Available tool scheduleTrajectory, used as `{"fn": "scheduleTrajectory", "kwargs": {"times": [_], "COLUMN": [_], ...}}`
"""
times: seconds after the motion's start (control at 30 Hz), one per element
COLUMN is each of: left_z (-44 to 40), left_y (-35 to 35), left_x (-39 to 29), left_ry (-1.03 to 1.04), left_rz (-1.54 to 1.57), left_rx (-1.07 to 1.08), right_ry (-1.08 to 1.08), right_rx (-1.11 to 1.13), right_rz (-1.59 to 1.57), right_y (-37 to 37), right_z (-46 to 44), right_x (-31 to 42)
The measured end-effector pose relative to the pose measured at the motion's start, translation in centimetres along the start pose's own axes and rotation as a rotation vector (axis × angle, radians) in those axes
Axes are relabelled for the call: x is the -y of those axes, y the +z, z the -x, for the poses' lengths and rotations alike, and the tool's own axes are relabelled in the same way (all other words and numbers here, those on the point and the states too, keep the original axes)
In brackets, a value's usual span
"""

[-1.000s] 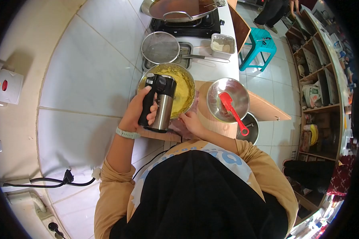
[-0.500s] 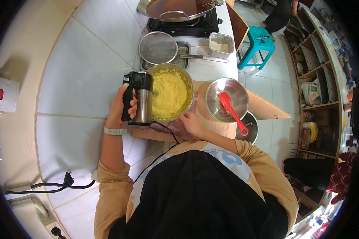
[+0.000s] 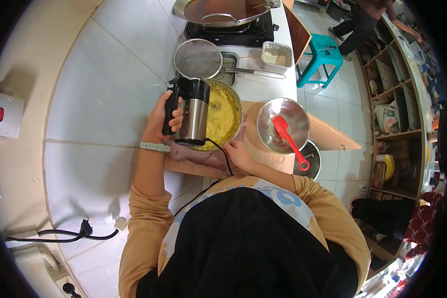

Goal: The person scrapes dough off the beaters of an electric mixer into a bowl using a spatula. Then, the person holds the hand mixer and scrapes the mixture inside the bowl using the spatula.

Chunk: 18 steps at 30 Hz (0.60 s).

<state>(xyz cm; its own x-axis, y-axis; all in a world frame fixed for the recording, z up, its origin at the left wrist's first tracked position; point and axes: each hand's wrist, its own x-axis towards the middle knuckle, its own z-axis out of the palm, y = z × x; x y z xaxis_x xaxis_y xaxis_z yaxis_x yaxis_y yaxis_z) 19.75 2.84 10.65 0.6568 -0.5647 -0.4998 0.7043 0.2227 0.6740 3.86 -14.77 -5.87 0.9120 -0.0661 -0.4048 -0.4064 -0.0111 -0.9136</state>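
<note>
My left hand [image 3: 167, 115] is wrapped round the black handle of a black and silver hand mixer [image 3: 193, 118]. The mixer is over the left side of a metal mixing bowl [image 3: 241, 112], its beaters down in thick yellow batter [image 3: 225, 113]. My right hand [image 3: 237, 155] grips the bowl at its near right edge. Under the bowl lies a pinkish cloth [image 3: 196, 163] on a wooden board [image 3: 253, 116]. To the right, a red spatula [image 3: 282, 126] rests in a second steel bowl [image 3: 297, 105].
Behind the batter bowl are a sieve [image 3: 198, 58] and a small metal container [image 3: 277, 55] with pale contents. A large pan [image 3: 218, 11] sits on a black stove [image 3: 256, 31]. On the floor stands a teal stool [image 3: 321, 54]; another person [image 3: 360, 25] is by the shelves [image 3: 400, 139].
My left hand has swung the mixer right and slightly away from me, farther over the batter. My right hand stays at the bowl. The other person has come further into view.
</note>
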Motion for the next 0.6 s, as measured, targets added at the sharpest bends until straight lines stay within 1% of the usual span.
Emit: {"fn": "scheduleTrajectory", "kwargs": {"times": [0.13,0.2,0.33,0.43,0.47,0.6], "left_z": [1.2,2.5,5.1,6.5,6.8,7.8], "left_y": [2.1,3.4,5.0,4.1,3.3,1.8], "left_x": [0.9,1.2,2.1,2.1,1.7,0.4], "left_ry": [-0.075,-0.118,-0.11,-0.113,-0.115,-0.051], "left_rz": [-0.052,-0.069,-0.138,-0.127,-0.129,-0.155], "left_rx": [0.005,-0.008,-0.125,-0.175,-0.16,-0.248], "right_ry": [-0.012,-0.001,0.052,0.042,0.032,0.009], "right_rx": [0.011,0.018,0.043,0.036,0.032,0.034], "right_rz": [-0.096,-0.079,-0.095,-0.036,-0.032,-0.029], "right_y": [-0.1,-0.2,-0.4,-0.5,-0.5,-0.5], "right_z": [0.5,0.7,1.2,1.2,1.2,1.0], "right_x": [0.5,0.6,1.3,1.3,1.2,1.4]}}
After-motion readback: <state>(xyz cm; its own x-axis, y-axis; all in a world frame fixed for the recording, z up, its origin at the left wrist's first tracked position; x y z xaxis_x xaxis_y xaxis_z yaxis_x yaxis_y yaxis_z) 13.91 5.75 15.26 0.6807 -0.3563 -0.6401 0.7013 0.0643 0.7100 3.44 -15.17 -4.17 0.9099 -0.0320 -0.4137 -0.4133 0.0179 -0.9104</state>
